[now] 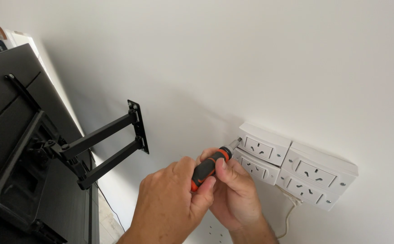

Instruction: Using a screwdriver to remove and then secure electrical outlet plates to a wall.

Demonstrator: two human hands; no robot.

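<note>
A screwdriver with a black and orange handle points up and to the right. Its metal tip rests at a screw on the left edge of the upper-left white socket box. My left hand wraps the rear of the handle, thumb along its side. My right hand sits just behind it, with thumb and fingers pinching the front of the handle near the shaft. A second socket box lies directly below, partly hidden by my right hand's fingers.
Two more white socket boxes are fixed to the white wall at the right, with a white cable hanging beneath them. At the left a black articulated bracket holds a dark flat screen off the wall.
</note>
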